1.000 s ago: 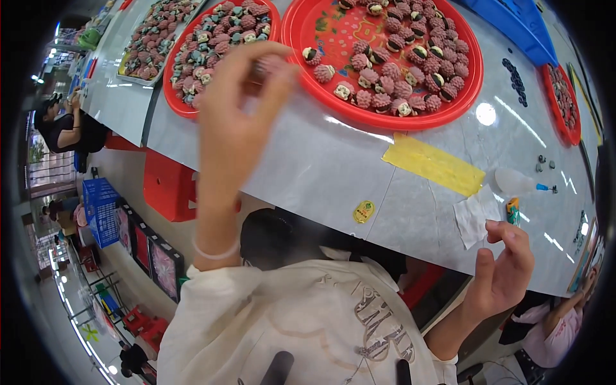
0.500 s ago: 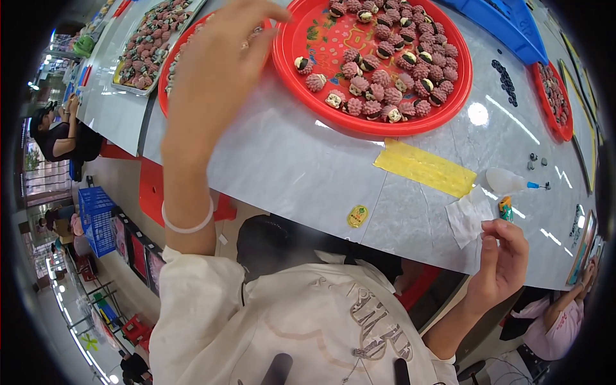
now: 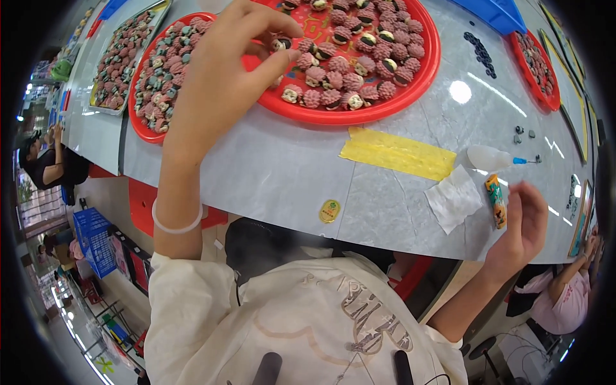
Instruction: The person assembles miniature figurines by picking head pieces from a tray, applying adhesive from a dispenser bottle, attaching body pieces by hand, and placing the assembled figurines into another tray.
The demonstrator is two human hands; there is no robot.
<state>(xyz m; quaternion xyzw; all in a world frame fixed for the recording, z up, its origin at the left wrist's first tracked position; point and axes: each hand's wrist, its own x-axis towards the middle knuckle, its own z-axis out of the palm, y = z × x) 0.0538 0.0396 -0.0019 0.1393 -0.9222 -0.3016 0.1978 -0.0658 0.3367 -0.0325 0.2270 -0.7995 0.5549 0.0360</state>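
My left hand reaches over the left rim of a large red tray. Its thumb and fingers close around a small pink ridged piece with a black and cream middle; the fingers partly hide it. Many similar pink pieces lie in the tray. My right hand is low on the right near the table's edge, its fingers loosely curved and slightly blurred. Nothing shows in it. Beside it lies a small orange and green tube-like thing, with a crumpled white tissue just left of that.
A red tray and a metal tray of pink and grey pieces stand left. Right are a needle-tipped squeeze bottle, black rings and another red tray. Yellow tape and a gold sticker lie in front.
My left hand has come down at the tray's left side and its fingers have closed around a pink piece. My right hand has moved right, past the orange tube-like thing. The whole view has shifted.
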